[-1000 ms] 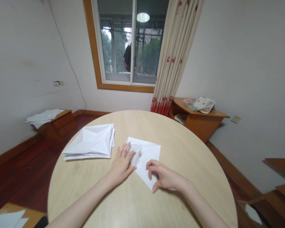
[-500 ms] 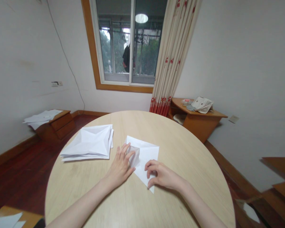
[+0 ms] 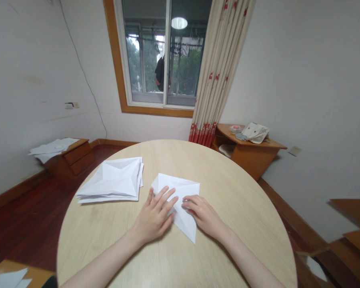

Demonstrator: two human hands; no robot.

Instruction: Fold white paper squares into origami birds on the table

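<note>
A white sheet of paper (image 3: 184, 222) with fold creases lies on the round wooden table (image 3: 222, 248) in front of me. My left hand (image 3: 157, 214) rests over its left side, fingers spread and pointing away from me. On the paper's right side lies my right hand (image 3: 202, 212), palm down with the fingers stretched forward and slightly bent. Neither hand grips anything that I can see. Part of the paper's left edge is hidden under the left hand.
A stack of creased white paper (image 3: 117, 178) sits at the table's left. Beyond the table stand a low drawer cabinet (image 3: 78, 156) with papers on it and a corner stand (image 3: 246, 154) holding a cloth bag (image 3: 256, 133). A curtain (image 3: 219, 76) hangs by the window.
The left flap of the paper, raised before, now lies flatter under my left hand. My left hand has moved slightly right; my right hand has straightened its curled fingers onto the paper.
</note>
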